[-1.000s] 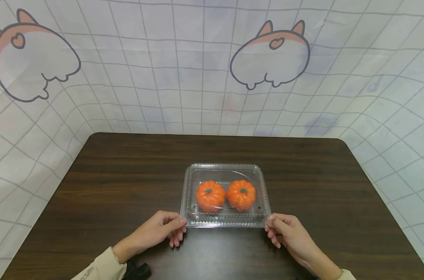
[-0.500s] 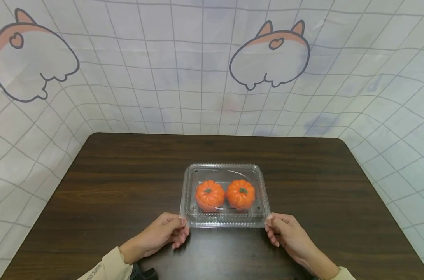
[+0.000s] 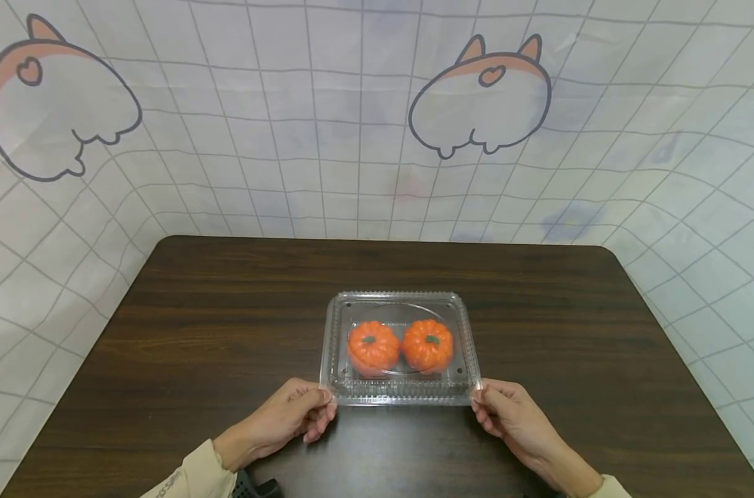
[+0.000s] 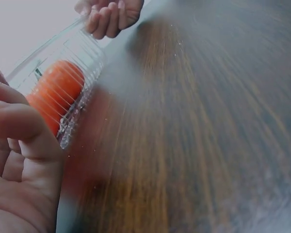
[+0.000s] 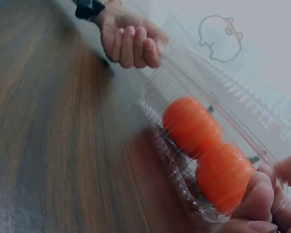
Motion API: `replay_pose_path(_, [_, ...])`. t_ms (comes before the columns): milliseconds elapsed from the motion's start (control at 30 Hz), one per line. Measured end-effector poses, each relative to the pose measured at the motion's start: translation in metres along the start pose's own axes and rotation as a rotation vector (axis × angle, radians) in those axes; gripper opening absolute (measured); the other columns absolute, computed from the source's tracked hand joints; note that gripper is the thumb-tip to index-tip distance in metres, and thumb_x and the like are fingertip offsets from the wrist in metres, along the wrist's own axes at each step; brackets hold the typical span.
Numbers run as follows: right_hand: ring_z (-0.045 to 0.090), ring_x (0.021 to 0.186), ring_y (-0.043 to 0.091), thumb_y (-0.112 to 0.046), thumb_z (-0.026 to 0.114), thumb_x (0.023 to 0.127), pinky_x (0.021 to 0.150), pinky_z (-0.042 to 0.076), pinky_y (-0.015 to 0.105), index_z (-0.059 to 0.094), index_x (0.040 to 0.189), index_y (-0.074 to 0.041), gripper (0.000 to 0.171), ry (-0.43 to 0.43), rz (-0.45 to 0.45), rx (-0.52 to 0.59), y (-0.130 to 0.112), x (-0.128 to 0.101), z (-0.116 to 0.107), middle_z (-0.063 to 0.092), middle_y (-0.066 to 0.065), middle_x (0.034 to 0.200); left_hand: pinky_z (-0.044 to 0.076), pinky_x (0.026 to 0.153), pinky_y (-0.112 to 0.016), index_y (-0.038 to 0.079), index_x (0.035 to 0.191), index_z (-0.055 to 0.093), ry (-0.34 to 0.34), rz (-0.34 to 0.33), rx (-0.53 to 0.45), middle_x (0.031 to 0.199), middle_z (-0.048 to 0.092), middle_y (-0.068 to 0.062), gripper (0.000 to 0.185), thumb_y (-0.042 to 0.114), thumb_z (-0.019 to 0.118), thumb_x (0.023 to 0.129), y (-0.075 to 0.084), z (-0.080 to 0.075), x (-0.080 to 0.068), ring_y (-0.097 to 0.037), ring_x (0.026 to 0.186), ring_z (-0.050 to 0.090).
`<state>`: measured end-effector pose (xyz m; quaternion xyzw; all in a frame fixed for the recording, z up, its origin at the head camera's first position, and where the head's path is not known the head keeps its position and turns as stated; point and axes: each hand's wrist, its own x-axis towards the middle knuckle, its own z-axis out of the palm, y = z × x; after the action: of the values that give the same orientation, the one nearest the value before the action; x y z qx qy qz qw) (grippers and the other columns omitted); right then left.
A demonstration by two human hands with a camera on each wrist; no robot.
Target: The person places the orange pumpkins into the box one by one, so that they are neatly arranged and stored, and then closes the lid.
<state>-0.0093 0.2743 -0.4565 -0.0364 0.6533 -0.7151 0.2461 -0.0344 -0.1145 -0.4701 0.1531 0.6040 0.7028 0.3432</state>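
Observation:
A clear plastic clamshell box (image 3: 402, 395) sits at the middle of the table, its transparent lid over two small orange pumpkins. The left pumpkin (image 3: 373, 348) and the right pumpkin (image 3: 427, 345) lie side by side inside, green stems upward. My left hand (image 3: 288, 420) pinches the near left corner of the box between thumb and curled fingers. At the near right corner, my right hand (image 3: 519, 422) pinches the rim the same way. Both wrist views show the box's ridged wall with the pumpkins behind it; the right hand's fingers (image 5: 259, 199) are partly cut off by the frame.
The dark wood-grain table (image 3: 227, 311) extends around the box on all sides. A white gridded curtain (image 3: 364, 138) with cartoon animal prints hangs behind it and along both sides. A black strap device (image 3: 255, 487) is on the left wrist.
My left hand has shifted slightly right and its fingers have moved in farther at the box corner. The right hand and the pumpkins have stayed nearly still.

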Motion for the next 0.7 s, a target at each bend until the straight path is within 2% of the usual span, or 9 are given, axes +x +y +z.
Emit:
replay_pose_path(200, [0.051, 0.064, -0.002, -0.012, 0.044, 0.107, 0.057, 0.037, 0.014, 0.061, 0.08, -0.023, 0.033, 0.027, -0.015, 0.001, 0.0029, -0.0002, 0.004, 0.056, -0.016, 0.074, 0.044, 0.052, -0.015, 0.007, 0.081, 0.061, 0.025, -0.01, 0.013, 0.064, 0.058, 0.013, 0.029, 0.01, 0.043, 0.104, -0.0001, 0.0005, 0.0, 0.0, 0.055, 0.051])
replay_pose_path(467, [0.049, 0.064, -0.002, -0.012, 0.041, 0.108, 0.057, 0.03, 0.019, 0.056, 0.078, -0.023, 0.034, 0.023, -0.033, 0.022, 0.0055, -0.0008, 0.0077, 0.054, -0.015, 0.074, 0.046, 0.053, -0.016, 0.01, 0.081, 0.064, 0.049, -0.056, -0.011, 0.065, 0.059, 0.012, 0.032, 0.012, 0.042, 0.104, -0.0009, 0.0018, -0.0009, -0.002, 0.056, 0.053])
replay_pose_path(700, [0.049, 0.064, -0.001, -0.017, 0.041, 0.109, 0.06, 0.039, 0.016, 0.059, 0.08, -0.021, 0.034, 0.016, -0.013, 0.049, 0.0063, 0.0012, 0.0049, 0.057, -0.014, 0.075, 0.048, 0.056, -0.019, 0.01, 0.083, 0.065, 0.085, -0.102, -0.011, 0.07, 0.061, 0.008, 0.032, 0.015, 0.041, 0.105, 0.0061, 0.004, 0.0007, -0.005, 0.059, 0.054])
